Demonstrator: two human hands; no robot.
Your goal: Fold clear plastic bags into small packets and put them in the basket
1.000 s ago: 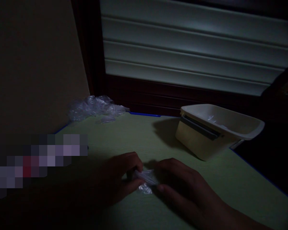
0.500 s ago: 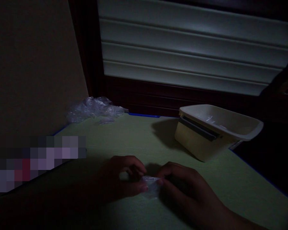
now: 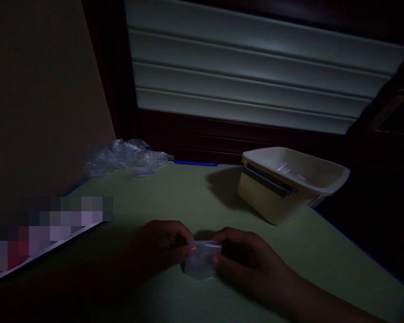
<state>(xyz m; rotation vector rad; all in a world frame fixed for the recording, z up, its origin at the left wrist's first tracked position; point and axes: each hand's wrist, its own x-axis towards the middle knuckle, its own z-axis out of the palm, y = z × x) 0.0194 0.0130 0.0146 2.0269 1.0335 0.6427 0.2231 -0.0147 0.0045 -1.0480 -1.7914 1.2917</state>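
Note:
A small clear plastic bag is held between my two hands, low over the green tabletop. My left hand pinches its upper left corner between thumb and fingers. On the other side, my right hand grips the bag's right edge, thumb toward me. The bag's top edge runs nearly level between the fingertips. Dim light hides whether anything is inside it.
A cream plastic bin with a dark handle stands at the right, something shiny inside. Crumpled clear plastic bags lie in the far left corner. A blurred-out flat item is at the left. Behind are pale slats.
My left hand has shifted left and now pinches the bag's corner, and the bag is spread wider between both hands. The whole view has also moved slightly.

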